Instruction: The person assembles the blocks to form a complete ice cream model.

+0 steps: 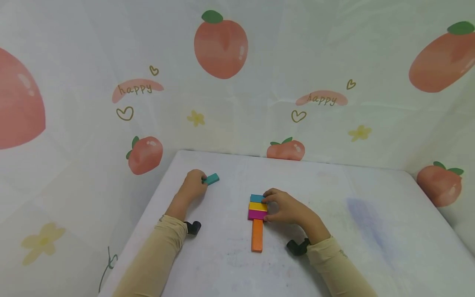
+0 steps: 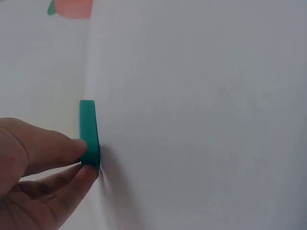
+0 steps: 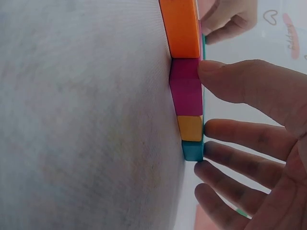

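My left hand pinches one end of a teal block at the far left of the table. In the left wrist view the thumb and fingers grip the lower end of that block. On the table, a blue block, a yellow block and a magenta block lie crosswise against one another, with an orange block lengthwise below. My right hand rests at their right side, its thumb touching the magenta block and its straight fingers by the yellow and blue ones.
The white table has a bluish smudge on its right side. Behind it hangs a pale cloth printed with fruit and flowers. Black wrist devices sit at both cuffs.
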The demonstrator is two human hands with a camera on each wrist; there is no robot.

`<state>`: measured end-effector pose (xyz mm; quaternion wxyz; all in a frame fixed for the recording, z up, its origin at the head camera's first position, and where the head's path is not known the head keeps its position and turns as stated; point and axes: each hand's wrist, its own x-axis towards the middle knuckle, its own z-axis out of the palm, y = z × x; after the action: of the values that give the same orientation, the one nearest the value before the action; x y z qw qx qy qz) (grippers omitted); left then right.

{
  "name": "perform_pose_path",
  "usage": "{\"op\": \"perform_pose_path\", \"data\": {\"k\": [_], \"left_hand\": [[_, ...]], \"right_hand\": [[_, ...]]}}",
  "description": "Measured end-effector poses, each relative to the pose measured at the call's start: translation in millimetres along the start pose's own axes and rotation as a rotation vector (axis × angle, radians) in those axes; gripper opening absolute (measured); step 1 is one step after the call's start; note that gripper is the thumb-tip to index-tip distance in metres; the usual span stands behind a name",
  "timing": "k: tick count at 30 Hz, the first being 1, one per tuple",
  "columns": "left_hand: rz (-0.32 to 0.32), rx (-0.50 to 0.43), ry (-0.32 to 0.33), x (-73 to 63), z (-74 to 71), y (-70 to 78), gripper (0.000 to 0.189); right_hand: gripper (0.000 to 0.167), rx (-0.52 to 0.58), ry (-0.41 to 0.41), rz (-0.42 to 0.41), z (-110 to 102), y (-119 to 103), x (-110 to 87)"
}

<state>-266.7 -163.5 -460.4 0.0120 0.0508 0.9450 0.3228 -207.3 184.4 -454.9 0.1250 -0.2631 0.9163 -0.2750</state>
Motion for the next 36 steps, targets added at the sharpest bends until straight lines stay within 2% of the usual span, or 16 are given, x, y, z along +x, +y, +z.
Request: {"op": "perform_pose_path", "data": {"k": [8,17,23,28,36], "left_hand": [[0.031,-0.028,-0.065,2.9,24.1,28.0,0.035],[0.059,-0.034,-0.105,5.0,44.3,57.5,0.034],[0.052,-0.036,-0.13,6.1,56.8,73.1,0.033],[0.083,-0.039,-0.151,6.3,65.0,83.9,0.033],[0.114,-0.048,-0.202,5.2,72.3,95.4,0.035]], "right_hand": [[0.045,0.007,-0.001,0.024,1.5,-1.0,0.2],[0.042,-0.002,0.005,0.007,0.2,-0.6,0.1],[0.042,-0.01,0.01,0.009,0.2,-1.1,0.0],[0.041,-0.007,0.012,0.027,0.3,-2.1,0.3],[0.04,-0.007,0.018,0.006,-1.1,-2.1,1.0]]}}
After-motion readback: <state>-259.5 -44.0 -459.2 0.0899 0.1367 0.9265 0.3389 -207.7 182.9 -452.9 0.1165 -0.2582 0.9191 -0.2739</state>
